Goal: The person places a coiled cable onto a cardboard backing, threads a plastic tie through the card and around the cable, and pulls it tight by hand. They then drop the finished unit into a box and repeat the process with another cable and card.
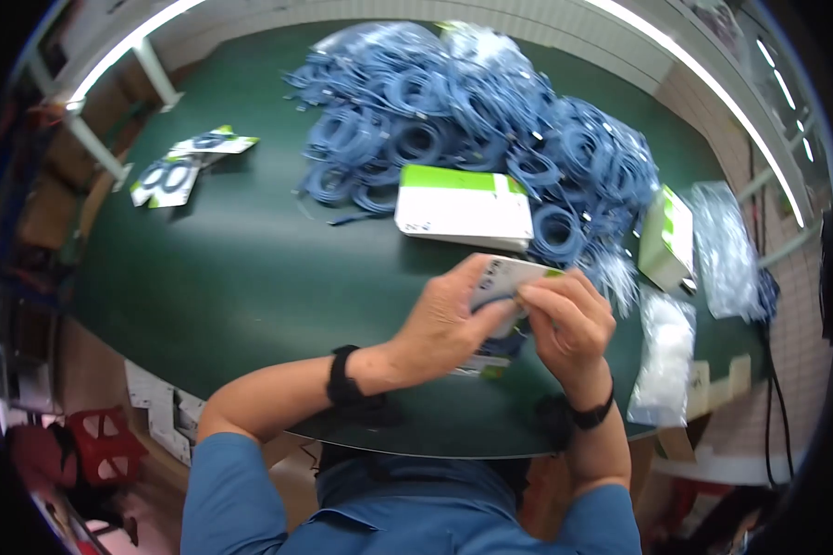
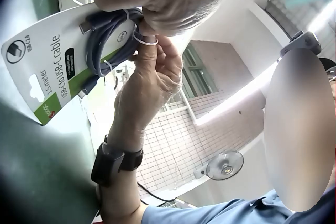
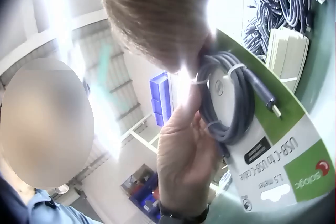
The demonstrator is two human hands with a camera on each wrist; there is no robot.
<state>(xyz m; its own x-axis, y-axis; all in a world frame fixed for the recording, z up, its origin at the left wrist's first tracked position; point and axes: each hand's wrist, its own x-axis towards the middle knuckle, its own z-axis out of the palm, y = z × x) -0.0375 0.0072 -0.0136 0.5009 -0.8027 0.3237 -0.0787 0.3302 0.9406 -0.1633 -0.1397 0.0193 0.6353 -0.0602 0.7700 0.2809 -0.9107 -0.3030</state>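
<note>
A white and green printed card [image 1: 518,270] is in the left hand [image 1: 435,324], its thumb across the front. The right hand [image 1: 574,324] pinches at the coil's edge with thumb and fingers. In the left wrist view, a dark blue-grey cable coil [image 2: 94,50] with white ties lies against the card [image 2: 44,50], and the right hand [image 2: 142,87] is at a tie beside it. The right wrist view shows the coil [image 3: 244,103] and the left hand [image 3: 184,155] behind its edge; the near hand hides part of the contact.
Beyond the hands lie a white and green box [image 1: 463,208] and a large heap of blue cable coils [image 1: 416,92]. Carded cables [image 1: 171,176] rest at the left. At the right are another box [image 1: 666,236] and clear plastic bags [image 1: 665,356].
</note>
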